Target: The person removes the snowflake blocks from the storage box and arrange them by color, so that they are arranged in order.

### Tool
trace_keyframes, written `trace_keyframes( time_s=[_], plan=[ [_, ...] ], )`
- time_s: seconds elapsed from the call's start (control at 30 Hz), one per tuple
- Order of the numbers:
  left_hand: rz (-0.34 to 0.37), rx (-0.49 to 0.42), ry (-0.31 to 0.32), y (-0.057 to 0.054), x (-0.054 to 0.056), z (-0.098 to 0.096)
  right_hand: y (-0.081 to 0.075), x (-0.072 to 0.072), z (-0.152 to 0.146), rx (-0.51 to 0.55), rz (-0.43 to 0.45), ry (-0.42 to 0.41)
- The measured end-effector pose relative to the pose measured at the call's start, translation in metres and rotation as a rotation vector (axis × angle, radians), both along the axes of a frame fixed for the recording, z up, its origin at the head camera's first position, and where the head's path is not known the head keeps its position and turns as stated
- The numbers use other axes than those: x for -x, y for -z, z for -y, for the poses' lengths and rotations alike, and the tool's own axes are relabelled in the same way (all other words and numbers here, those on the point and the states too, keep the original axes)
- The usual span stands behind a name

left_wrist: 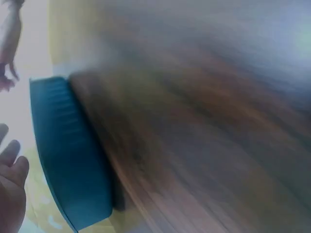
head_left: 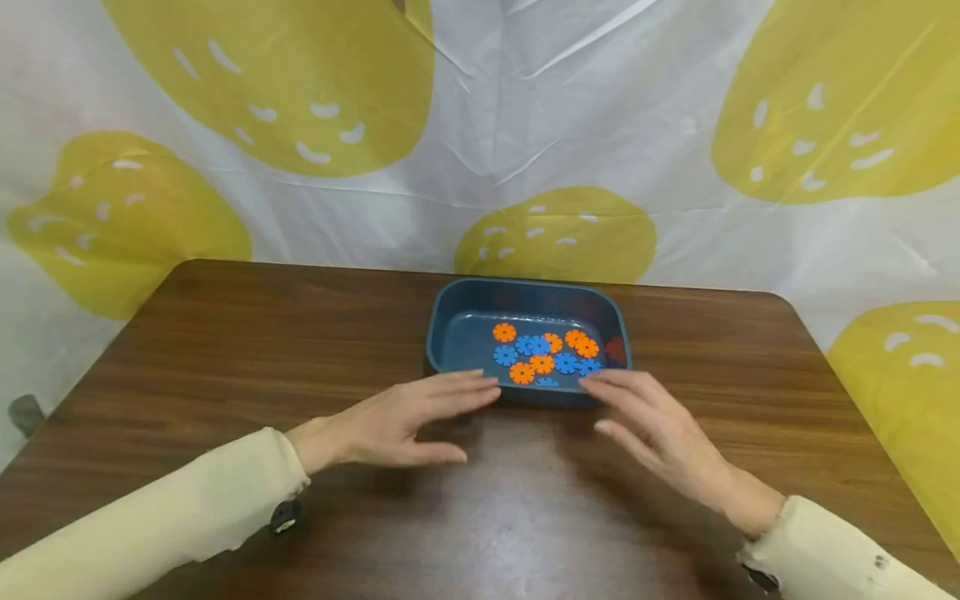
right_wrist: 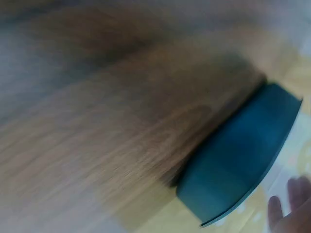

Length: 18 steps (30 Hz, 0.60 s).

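Observation:
A dark blue rectangular tub (head_left: 457,333) stands on the wooden table, with several orange and blue notched plastic discs (head_left: 542,364) lying flat inside it, mostly toward its right half. My left hand (head_left: 405,417) is held at the tub's near left corner, fingers straight and thumb spread apart. On the other side, my right hand (head_left: 667,433) is at the near right corner, its fingers extended. Neither hand holds anything. From the head view I cannot tell whether the fingertips touch the rim. Both wrist views show the tub's outer wall (left_wrist: 73,160) with fingers apart from it.
The brown wooden table (head_left: 300,333) extends around the tub on all sides. Behind it hangs a white curtain (head_left: 337,217) printed with large yellow shapes. A small grey object (head_left: 26,415) shows beyond the table's left edge.

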<state>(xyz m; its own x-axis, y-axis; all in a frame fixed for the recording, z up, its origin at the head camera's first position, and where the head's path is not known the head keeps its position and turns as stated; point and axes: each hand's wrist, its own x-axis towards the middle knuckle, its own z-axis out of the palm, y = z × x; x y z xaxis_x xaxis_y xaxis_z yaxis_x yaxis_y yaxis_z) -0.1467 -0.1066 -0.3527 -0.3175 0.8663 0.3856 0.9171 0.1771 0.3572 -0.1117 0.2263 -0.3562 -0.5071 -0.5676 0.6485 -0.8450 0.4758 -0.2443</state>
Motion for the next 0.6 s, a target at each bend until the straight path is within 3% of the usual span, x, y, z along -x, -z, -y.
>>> trace_keyframes(
  time_s=[0.17,0.3,0.43,0.6],
  plan=[
    [0.274,-0.248,-0.187,-0.003,0.024,-0.016,-0.003,0.022,-0.009,0.288,0.216,0.301],
    [0.468,-0.301,-0.329,-0.005,0.041,-0.028,-0.002,0.038,-0.012,0.368,0.370,0.483],
    [0.560,-0.268,-0.448,-0.006,0.056,-0.037,-0.001,0.050,-0.010,0.380,0.517,0.556],
    [0.641,-0.198,-0.518,-0.005,0.070,-0.050,0.002,0.062,-0.005,0.379,0.659,0.578]
  ],
)
